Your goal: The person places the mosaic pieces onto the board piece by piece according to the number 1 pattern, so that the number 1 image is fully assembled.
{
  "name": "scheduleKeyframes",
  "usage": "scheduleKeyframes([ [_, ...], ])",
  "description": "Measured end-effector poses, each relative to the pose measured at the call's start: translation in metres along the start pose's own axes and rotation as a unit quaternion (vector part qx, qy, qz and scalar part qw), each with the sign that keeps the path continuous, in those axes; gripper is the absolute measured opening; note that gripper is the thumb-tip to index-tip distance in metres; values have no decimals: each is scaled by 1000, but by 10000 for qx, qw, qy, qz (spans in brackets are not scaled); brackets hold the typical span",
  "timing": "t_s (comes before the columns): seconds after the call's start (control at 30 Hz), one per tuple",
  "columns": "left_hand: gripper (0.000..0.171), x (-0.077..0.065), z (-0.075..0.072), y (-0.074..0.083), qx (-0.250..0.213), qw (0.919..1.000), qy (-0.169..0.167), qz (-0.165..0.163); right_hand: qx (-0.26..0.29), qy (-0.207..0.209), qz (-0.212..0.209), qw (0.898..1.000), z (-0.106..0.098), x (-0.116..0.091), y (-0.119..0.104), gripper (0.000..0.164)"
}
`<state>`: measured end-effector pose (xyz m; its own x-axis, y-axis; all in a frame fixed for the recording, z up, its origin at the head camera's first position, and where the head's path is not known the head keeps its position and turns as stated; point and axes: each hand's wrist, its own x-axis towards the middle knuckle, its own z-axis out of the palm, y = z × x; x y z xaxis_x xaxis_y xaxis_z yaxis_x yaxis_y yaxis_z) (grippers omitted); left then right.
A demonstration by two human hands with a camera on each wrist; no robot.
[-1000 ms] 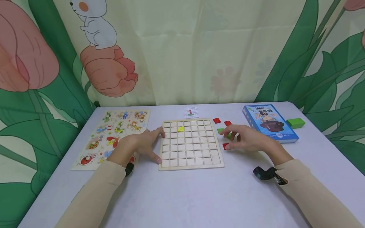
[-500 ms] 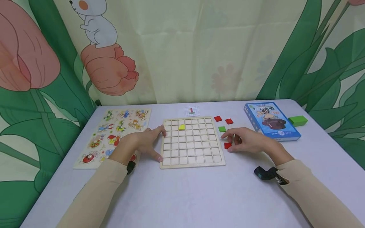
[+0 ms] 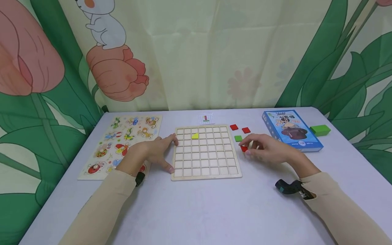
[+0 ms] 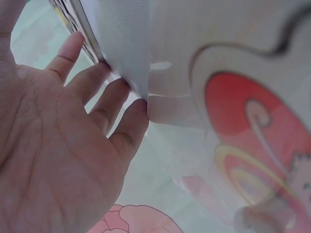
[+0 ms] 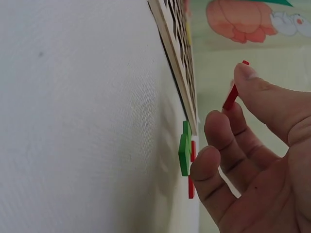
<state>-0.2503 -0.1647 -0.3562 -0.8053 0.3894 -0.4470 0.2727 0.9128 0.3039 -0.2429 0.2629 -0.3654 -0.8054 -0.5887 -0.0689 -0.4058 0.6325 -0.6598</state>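
A wooden grid board (image 3: 205,172) lies in the middle of the table with one yellow tile (image 3: 194,136) in its upper rows. My left hand (image 3: 156,152) rests with straight fingers (image 4: 121,133) against the board's left edge (image 4: 85,29). My right hand (image 3: 263,148) pinches a small red square tile (image 3: 244,148) between thumb and fingers, lifted off the table just right of the board; the tile (image 5: 232,92) shows edge-on in the right wrist view. A green tile (image 3: 238,138) and two red tiles (image 3: 234,127) (image 3: 246,130) lie beyond it.
An animal peg puzzle (image 3: 122,143) lies left of the board. A small pattern card (image 3: 206,119) sits behind the board. A blue box (image 3: 289,129) and a green block (image 3: 320,129) are at the right. A printed curtain hangs behind the table.
My right hand closed on the red tile that lay on the table and lifted it a little toward the board. The left hand has stayed at the board's edge.
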Motion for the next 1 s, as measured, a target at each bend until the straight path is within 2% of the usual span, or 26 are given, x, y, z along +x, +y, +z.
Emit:
scheduleKeyframes([
  [0.33,100,0,0,1,-6,10000,16,23,613,286,-277,9973,-2,-1,-1,33],
  [0.53,99,-1,0,1,9,10000,31,-15,743,354,-391,9958,-2,2,-4,35],
  [0.77,98,-2,1,3,11,10000,35,-68,835,380,-743,9930,-4,14,-15,32],
  [1.0,98,-2,0,2,16,10000,19,-32,1127,322,-1004,9880,4,34,-25,31],
])
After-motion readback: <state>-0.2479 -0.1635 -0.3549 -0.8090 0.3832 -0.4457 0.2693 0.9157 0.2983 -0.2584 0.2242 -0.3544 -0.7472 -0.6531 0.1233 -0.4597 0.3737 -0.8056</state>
